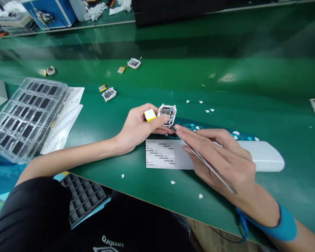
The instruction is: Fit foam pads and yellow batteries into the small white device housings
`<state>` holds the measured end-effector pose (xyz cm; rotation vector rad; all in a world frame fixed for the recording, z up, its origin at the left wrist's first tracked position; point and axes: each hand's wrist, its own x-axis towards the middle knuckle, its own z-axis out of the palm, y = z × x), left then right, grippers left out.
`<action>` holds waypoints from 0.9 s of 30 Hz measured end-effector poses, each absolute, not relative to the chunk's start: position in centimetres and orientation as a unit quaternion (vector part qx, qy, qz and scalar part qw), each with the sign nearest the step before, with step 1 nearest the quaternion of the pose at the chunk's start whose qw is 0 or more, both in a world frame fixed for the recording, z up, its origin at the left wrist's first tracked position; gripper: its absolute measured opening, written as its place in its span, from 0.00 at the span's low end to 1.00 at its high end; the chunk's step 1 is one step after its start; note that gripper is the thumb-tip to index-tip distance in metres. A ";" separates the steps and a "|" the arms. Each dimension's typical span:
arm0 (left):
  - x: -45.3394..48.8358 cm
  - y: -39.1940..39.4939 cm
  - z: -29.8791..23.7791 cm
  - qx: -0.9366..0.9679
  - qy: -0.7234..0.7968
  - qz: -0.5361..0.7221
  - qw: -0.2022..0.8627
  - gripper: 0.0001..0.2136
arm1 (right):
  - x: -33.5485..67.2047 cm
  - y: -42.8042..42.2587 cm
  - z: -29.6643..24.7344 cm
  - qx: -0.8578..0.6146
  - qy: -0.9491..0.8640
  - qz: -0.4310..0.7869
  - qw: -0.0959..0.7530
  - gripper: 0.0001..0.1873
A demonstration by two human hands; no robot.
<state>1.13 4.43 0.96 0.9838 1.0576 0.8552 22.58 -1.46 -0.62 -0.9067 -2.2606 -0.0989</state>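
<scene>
My left hand [141,126] is closed on a white smartwatch case [168,111] with its circuit board showing. A small battery [150,114], yellow-edged with a white face, sits beside the case against the same hand. In my right hand [223,154] is a pair of metal tweezers [207,164], tips at the lower edge of the case. Whether the tips grip anything is too small to tell. Under my hands lies a white printed adhesive sheet [160,154], next to a long white rounded object [267,155] partly hidden by my right hand.
More opened watch cases [109,94] with batteries lie further back. A clear compartment tray [28,115] of dark pieces rests on printed sheets [65,119] at left. Small white stickers [172,182] are scattered about. A blue wrist strap [280,224] with cord circles my right wrist.
</scene>
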 end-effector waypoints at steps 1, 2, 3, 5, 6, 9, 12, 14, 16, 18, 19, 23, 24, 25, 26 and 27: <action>1.1 4.5 1.0 0.437 0.465 0.383 0.668 0.11 | 22.6 -1.5 -0.6 -0.352 -0.866 -0.038 0.353 0.44; 1.2 4.5 1.1 0.438 0.462 0.386 0.668 0.11 | 22.5 -1.5 -0.6 -0.354 -0.863 -0.036 0.360 0.44; 1.2 4.5 1.2 0.439 0.460 0.384 0.669 0.11 | 22.5 -1.5 -0.6 -0.354 -0.860 -0.033 0.365 0.44; 1.1 4.5 1.3 0.437 0.460 0.372 0.677 0.10 | 22.4 -1.5 -0.6 -0.354 -0.860 -0.020 0.367 0.44; 1.1 4.5 1.3 0.433 0.460 0.366 0.684 0.10 | 22.3 -1.5 -0.7 -0.355 -0.860 -0.014 0.367 0.44; 0.8 4.7 1.1 0.416 0.455 0.358 0.701 0.12 | 22.3 -1.4 -0.9 -0.362 -0.858 -0.002 0.365 0.44; 0.6 5.2 0.5 0.420 0.445 0.351 0.709 0.15 | 22.4 -1.3 -1.0 -0.351 -0.862 0.003 0.366 0.46; 0.4 6.3 0.0 0.441 0.436 0.348 0.703 0.16 | 22.5 -1.3 -1.0 -0.345 -0.862 -0.008 0.371 0.47; -0.4 8.3 -0.4 0.488 0.439 0.363 0.661 0.16 | 22.5 -1.3 -1.0 -0.348 -0.860 -0.030 0.371 0.47; -2.2 11.2 -0.7 0.567 0.473 0.395 0.548 0.15 | 22.5 -1.5 -0.9 -0.351 -0.862 -0.050 0.362 0.45; -3.6 12.9 -0.7 0.618 0.501 0.407 0.449 0.14 | 22.5 -1.6 -0.9 -0.350 -0.864 -0.058 0.357 0.44; -10.8 18.6 -0.4 0.723 0.619 0.302 0.056 0.11 | 22.3 -2.0 -0.6 -0.330 -0.874 -0.086 0.346 0.45; -12.5 19.5 -0.4 0.711 0.651 0.264 0.015 0.13 | 22.3 -2.0 -0.6 -0.329 -0.875 -0.089 0.344 0.45; -14.0 20.1 -0.5 0.699 0.676 0.232 0.005 0.14 | 22.2 -2.1 -0.6 -0.331 -0.874 -0.090 0.343 0.46; -15.1 20.5 -0.6 0.691 0.692 0.209 0.010 0.14 | 22.1 -2.0 -0.6 -0.334 -0.873 -0.090 0.344 0.45; -15.9 20.7 -0.7 0.688 0.698 0.197 0.015 0.14 | 22.0 -2.0 -0.6 -0.333 -0.872 -0.090 0.347 0.45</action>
